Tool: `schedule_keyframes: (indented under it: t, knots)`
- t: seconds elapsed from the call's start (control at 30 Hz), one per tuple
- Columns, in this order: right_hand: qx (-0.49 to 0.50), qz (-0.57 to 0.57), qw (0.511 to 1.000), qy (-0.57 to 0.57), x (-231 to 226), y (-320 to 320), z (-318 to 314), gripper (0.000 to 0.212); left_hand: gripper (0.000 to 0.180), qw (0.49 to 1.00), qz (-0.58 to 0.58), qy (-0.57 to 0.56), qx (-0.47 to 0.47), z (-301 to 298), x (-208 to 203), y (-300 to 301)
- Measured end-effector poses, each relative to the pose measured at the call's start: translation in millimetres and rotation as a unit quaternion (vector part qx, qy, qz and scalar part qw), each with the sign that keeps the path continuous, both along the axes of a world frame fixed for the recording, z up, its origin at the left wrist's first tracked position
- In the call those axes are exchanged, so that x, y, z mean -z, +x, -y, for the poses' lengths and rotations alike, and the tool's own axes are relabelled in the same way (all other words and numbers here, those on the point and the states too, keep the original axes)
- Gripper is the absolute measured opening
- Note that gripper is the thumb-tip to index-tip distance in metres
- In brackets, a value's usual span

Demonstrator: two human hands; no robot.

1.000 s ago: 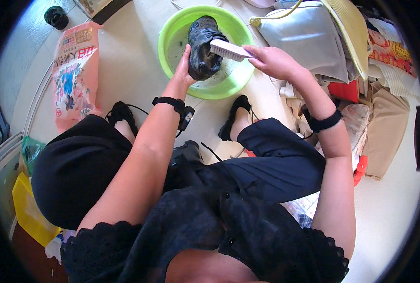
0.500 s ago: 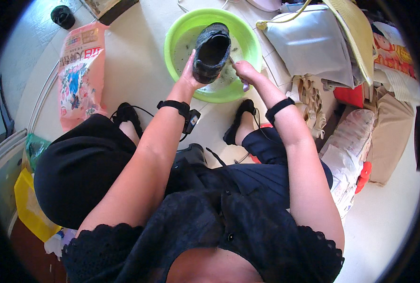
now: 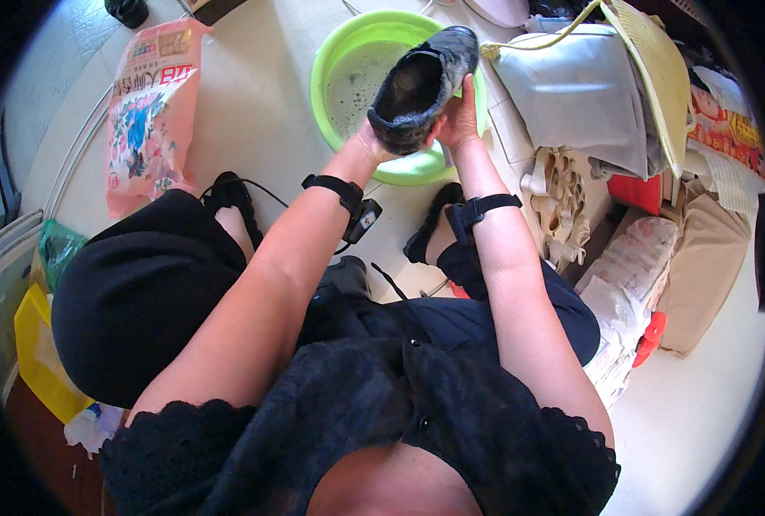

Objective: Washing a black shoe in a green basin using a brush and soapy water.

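A dark, wet-looking shoe (image 3: 410, 90) is tilted over a green basin (image 3: 320, 86), its opening toward me and its toe pointing up and right. My left hand (image 3: 374, 144) is closed round the heel end from below. On the other side, my right hand (image 3: 458, 119) grips the shoe's right edge, its fingers partly hidden behind it. A small pale strip (image 3: 446, 156) shows just below my right hand; what it belongs to I cannot make out. Foamy, greyish water (image 3: 352, 90) lies in the basin.
A pink printed bag (image 3: 152, 112) lies on the floor at left, with a dark shoe (image 3: 127, 11) beyond it. Pale sandals (image 3: 558, 202), a grey folded item (image 3: 571, 82) and a yellow-rimmed hat-like thing (image 3: 657, 77) crowd the right. My feet flank the basin's near side.
The shoe has turned, its toe swinging to the right, and shifted slightly right. My right hand has come up from beside the shoe to hold its edge.
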State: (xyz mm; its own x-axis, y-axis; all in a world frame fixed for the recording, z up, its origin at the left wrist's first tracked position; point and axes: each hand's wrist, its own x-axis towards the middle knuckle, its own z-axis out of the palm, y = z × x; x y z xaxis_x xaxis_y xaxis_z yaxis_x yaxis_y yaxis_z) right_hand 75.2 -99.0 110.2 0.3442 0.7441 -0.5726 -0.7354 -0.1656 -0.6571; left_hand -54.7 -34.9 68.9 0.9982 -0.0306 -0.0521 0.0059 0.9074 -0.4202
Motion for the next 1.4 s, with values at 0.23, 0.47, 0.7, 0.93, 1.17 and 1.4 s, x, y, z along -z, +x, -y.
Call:
schedule_keyframes:
  t: [0.23, 0.47, 0.7, 0.93, 1.17, 1.4]
  knots:
    - [0.136, 0.047, 0.984, 0.106, -19, 4, -2, 0.067, 0.048, 0.998, -0.011, -0.016, 0.066, 1, 10, 18]
    - [0.039, 0.234, 0.97, 0.051, -39, 44, 4, 0.06, 0.038, 0.933, -0.305, 0.169, -0.089, -1, 65, 14]
    - [-0.064, 0.515, 0.855, -0.015, -57, 0, -34, 0.072, 0.039, 0.921, -0.365, 0.046, -0.133, -1, 80, 18]
    - [-0.099, 0.659, 0.743, -0.066, -71, -18, -51, 0.074, 0.04, 0.93, -0.331, 0.07, -0.142, 2, 82, 12]
    - [-0.121, 0.725, 0.67, -0.104, -75, -21, -52, 0.076, 0.042, 0.916, -0.354, 0.164, -0.096, 0, 70, 2]
    - [-0.052, 0.572, 0.809, -0.124, -37, 17, -43, 0.072, 0.037, 0.837, -0.436, 0.331, -0.002, -2, 64, 0]
